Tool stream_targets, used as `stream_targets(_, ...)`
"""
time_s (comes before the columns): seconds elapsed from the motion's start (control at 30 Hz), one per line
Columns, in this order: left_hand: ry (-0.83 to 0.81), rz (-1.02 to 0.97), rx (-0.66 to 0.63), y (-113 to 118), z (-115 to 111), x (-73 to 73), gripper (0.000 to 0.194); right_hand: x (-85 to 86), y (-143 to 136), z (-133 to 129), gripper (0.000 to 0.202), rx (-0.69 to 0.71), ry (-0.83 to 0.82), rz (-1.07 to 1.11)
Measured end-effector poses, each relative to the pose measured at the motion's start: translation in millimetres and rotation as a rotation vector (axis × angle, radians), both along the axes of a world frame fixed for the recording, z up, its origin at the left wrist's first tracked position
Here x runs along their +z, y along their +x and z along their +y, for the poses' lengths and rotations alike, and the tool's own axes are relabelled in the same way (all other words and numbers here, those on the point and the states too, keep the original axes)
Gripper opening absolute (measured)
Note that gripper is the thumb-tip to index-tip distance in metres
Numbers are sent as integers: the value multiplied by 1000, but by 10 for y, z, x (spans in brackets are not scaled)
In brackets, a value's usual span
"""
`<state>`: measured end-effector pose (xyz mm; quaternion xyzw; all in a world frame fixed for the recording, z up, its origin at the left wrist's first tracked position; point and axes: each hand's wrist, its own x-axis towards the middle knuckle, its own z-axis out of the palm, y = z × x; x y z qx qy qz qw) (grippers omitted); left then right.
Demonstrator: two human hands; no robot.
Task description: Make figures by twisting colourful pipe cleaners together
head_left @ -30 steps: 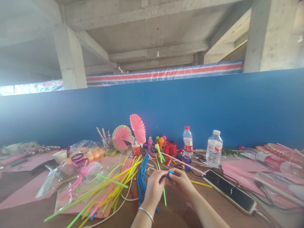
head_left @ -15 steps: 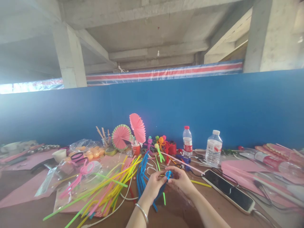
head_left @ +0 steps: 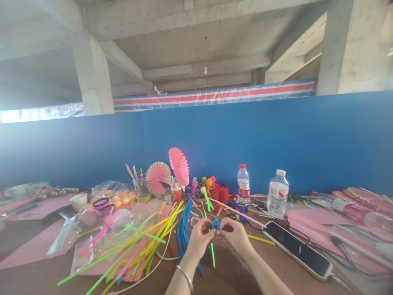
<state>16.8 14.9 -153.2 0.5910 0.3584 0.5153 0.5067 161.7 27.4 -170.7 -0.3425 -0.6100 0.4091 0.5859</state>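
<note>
Between my two hands is a blue pipe cleaner (head_left: 216,224), bent into a small coil or loop. My left hand (head_left: 201,237), with a silver bangle on the wrist, pinches it from the left. From the other side the fingers of my right hand (head_left: 233,234) pinch it too, and the fingertips nearly meet. A bunch of straight blue pipe cleaners (head_left: 184,229) lies just left of my left hand. Beneath my hands a green pipe cleaner (head_left: 213,255) pokes out on the brown table (head_left: 233,280).
Yellow, green and pink pipe cleaners (head_left: 144,246) spread to the left. A phone (head_left: 299,250) on a cable lies right, with two bottles (head_left: 278,194) behind it. Folded paper fans (head_left: 158,178) and small pipe-cleaner figures (head_left: 209,186) stand before a blue partition (head_left: 208,135).
The blue loop has turned in my fingers and now shows as a rounder ring standing upright. Both hands stay close together in nearly the same place. The view has shifted slightly.
</note>
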Motion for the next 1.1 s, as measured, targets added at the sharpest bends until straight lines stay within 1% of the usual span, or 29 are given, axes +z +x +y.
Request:
stream_targets(0.1,51,-13,62,-9,2,8,21,0,-18,-23,10,-62,47,-49)
stream_targets(0.17,76,-44,93,-17,31,-13,21,-14,-32,-23,8,-76,58,-65)
stream_targets(0.33,79,-63,109,-14,104,-94,19,-56,-56,-4,7,-110,28,-25)
stream_targets(0.47,102,-42,106,4,96,-113,14,-41,-68,-18,19,-111,0,75)
stream_targets(0.53,134,-5,110,7,85,-110,12,-21,-68,-27,25,-101,6,107)
stream_targets(0.6,171,39,124,6,78,-106,11,-4,-63,-27,27,-104,-19,105)
stream_targets(0.73,250,149,203,4,72,-108,9,3,-46,-11,26,-83,-92,92)
stream_targets(0.87,334,230,284,9,52,-107,6,-19,-41,6,20,-104,-56,72)
stream_targets(0.97,380,253,287,14,20,-94,6,-46,-55,11,16,-85,-93,71)
stream_targets(1.1,417,292,283,14,-28,-68,8,-71,-92,1,21,-17,-162,85)
